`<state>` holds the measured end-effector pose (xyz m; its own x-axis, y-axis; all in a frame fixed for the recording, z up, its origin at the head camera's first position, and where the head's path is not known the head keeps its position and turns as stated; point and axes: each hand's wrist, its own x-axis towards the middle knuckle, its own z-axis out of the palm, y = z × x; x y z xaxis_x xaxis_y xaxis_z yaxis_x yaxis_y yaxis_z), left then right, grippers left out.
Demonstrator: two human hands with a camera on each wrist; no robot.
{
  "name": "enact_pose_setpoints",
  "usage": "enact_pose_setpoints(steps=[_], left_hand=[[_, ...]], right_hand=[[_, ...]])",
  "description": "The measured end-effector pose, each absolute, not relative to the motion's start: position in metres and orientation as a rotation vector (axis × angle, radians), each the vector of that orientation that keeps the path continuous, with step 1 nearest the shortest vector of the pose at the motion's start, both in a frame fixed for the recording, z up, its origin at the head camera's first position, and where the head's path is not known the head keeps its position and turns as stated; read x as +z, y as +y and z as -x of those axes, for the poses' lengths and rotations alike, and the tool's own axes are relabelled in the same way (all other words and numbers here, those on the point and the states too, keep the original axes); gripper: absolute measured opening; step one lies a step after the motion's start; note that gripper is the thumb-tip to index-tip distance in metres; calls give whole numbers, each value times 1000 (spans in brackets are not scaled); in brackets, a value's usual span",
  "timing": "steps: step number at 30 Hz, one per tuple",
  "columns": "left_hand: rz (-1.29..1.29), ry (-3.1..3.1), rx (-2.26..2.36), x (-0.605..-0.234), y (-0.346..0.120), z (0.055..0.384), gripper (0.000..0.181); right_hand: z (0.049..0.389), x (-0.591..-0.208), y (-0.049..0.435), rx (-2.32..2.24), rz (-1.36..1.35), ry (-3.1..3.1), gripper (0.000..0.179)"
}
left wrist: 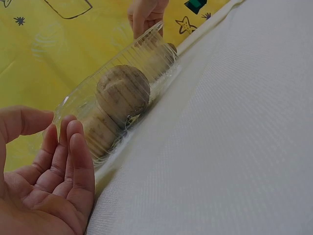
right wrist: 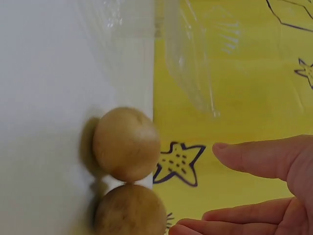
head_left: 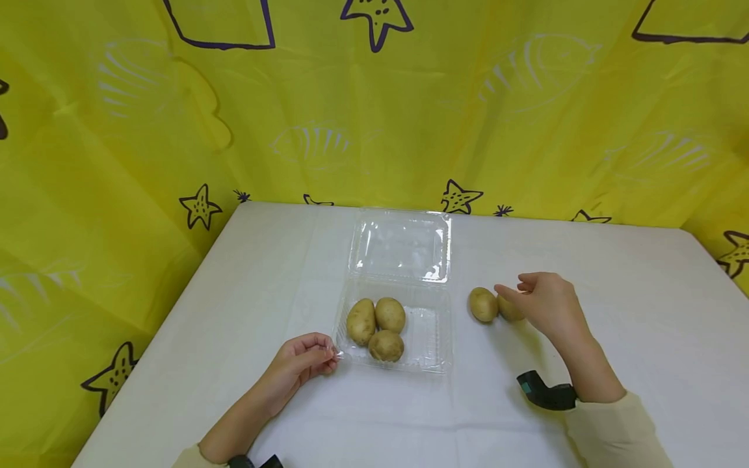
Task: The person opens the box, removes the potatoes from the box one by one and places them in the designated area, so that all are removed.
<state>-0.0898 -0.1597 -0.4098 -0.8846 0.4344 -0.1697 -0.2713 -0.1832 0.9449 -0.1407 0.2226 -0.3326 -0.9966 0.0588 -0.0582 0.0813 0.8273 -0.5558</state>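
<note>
Five potatoes point(head_left: 386, 346): three in one clear container point(head_left: 430, 335), two outside.
Room inside its right edge; left hand point(head_left: 301, 361) pinches its corner; right hand point(head_left: 551, 307) hangs wide near the outer two.

Booth with yellow cloth walls point(head_left: 398, 110)

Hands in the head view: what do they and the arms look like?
A person's: the left hand and right hand are gloveless. The left sleeve and right sleeve are pale beige. A curved black device with a teal patch sits by the right sleeve; a second device, by the left, is partly out of frame.
</note>
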Motion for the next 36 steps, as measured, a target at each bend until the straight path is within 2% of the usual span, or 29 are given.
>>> enact_pose_setpoints(steps=[7,16,20,27,36], left_hand=[[-226,1644,2112,-408,-160,89,6],[-230,1636,2122,-408,-161,89,5],[-234,1628,2125,-408,-160,88,5],[-213,1627,2122,-409,-159,88,4],[-230,1635,2127,-409,-160,88,5]], right_hand=[[132,-325,196,-926,46,3026,60],[121,-316,164,-1035,272,2952,55],[119,-319,158,-1046,314,2905,53],[114,-329,140,-1176,570,2714,50],[113,-338,124,-1200,667,2616,48]])
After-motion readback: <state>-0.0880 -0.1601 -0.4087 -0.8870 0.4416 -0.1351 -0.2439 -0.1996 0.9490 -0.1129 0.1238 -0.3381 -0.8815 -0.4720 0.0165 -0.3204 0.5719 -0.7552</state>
